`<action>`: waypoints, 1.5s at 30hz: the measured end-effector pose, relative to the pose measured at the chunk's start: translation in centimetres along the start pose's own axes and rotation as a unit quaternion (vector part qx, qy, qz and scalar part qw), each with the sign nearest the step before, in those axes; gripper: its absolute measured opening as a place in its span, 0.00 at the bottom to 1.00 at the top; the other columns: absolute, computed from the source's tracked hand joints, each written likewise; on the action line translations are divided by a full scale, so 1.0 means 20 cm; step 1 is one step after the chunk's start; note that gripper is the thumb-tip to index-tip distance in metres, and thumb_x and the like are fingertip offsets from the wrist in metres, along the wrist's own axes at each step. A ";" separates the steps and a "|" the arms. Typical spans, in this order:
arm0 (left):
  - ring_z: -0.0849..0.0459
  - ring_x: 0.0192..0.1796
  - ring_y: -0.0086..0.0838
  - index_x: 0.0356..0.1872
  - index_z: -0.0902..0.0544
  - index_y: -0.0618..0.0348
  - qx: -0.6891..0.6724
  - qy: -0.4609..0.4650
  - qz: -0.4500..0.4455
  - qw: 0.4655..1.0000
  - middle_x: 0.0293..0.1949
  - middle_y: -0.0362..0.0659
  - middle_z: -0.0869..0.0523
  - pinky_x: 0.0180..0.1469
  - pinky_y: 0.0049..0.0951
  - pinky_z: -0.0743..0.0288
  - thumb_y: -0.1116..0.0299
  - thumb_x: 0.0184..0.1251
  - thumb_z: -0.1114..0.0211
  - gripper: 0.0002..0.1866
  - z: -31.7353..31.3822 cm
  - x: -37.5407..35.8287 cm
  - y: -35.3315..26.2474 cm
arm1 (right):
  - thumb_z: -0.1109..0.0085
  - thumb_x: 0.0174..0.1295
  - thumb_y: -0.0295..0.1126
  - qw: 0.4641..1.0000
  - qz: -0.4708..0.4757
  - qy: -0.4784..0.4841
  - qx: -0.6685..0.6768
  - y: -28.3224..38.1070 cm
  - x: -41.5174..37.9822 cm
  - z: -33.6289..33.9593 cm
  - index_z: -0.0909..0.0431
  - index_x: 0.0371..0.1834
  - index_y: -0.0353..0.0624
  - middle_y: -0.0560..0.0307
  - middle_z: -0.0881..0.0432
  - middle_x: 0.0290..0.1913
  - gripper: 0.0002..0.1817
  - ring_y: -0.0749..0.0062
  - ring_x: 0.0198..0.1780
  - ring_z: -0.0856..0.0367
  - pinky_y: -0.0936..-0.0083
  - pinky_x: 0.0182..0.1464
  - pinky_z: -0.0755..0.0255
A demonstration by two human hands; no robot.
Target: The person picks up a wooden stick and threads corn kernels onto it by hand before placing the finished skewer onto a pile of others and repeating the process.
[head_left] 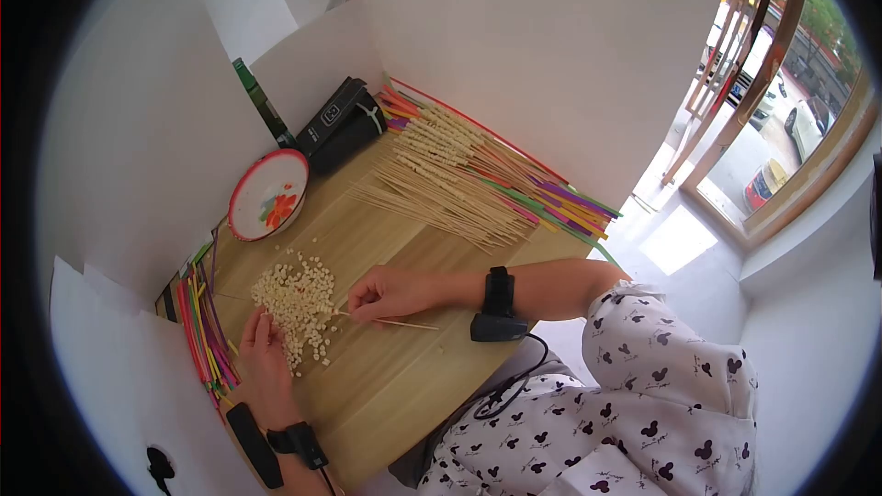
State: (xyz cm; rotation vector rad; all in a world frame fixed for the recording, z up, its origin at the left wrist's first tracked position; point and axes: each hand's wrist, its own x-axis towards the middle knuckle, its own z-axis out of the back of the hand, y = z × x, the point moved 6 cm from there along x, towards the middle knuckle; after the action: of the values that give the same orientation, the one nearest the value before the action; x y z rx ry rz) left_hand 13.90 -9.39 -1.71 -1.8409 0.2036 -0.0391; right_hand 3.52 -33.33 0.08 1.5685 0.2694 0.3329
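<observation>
A loose pile of small cream-coloured beads or pellets [299, 298] lies on the wooden table. My right hand [393, 294], just right of the pile, is closed around a thin wooden stick [410, 324]. One end of the stick points toward the pile and the other sticks out to the right under the hand. At the pile's left edge rests my left hand [264, 360], its fingers drawn together among the pellets. Whatever sits between those fingertips is too small to make out.
Many wooden sticks [450, 202], some threaded with pellets [436, 142], lie at the back over coloured strips [560, 202]. A red-rimmed bowl [239, 202] and a black box [344, 129] stand back left. More coloured strips [197, 321] line the left edge.
</observation>
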 end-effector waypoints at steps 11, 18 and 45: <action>0.20 0.41 0.17 0.51 0.21 0.63 0.007 -0.009 -0.070 0.997 0.41 0.38 0.17 0.41 0.15 0.27 0.75 0.68 0.37 0.13 0.17 0.05 -0.04 | 0.40 0.64 0.33 0.999 0.027 0.028 0.030 0.02 0.05 -0.04 0.20 0.32 0.38 0.64 0.20 0.21 0.09 0.88 0.20 0.27 0.86 0.23 0.35; 0.22 0.38 0.18 0.51 0.20 0.65 0.026 0.002 -0.080 0.996 0.38 0.38 0.17 0.41 0.17 0.27 0.75 0.68 0.36 0.12 0.14 0.03 -0.05 | 0.41 0.64 0.33 0.998 0.003 0.049 0.028 0.04 0.03 -0.11 0.20 0.33 0.38 0.64 0.20 0.22 0.09 0.88 0.21 0.28 0.87 0.24 0.35; 0.22 0.34 0.17 0.49 0.16 0.67 -0.025 -0.024 -0.105 0.994 0.36 0.40 0.14 0.38 0.17 0.27 0.75 0.66 0.36 0.12 0.15 0.03 -0.08 | 0.41 0.68 0.32 0.988 -0.139 0.071 -0.005 -0.03 0.02 -0.13 0.20 0.39 0.39 0.68 0.22 0.27 0.07 0.90 0.27 0.25 0.91 0.25 0.35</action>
State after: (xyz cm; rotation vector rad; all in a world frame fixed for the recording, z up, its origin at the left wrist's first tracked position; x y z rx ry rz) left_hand 15.07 -6.19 -1.11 -1.9052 -0.0235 -0.1368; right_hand 2.95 -30.85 -0.49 1.4759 0.5899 0.2280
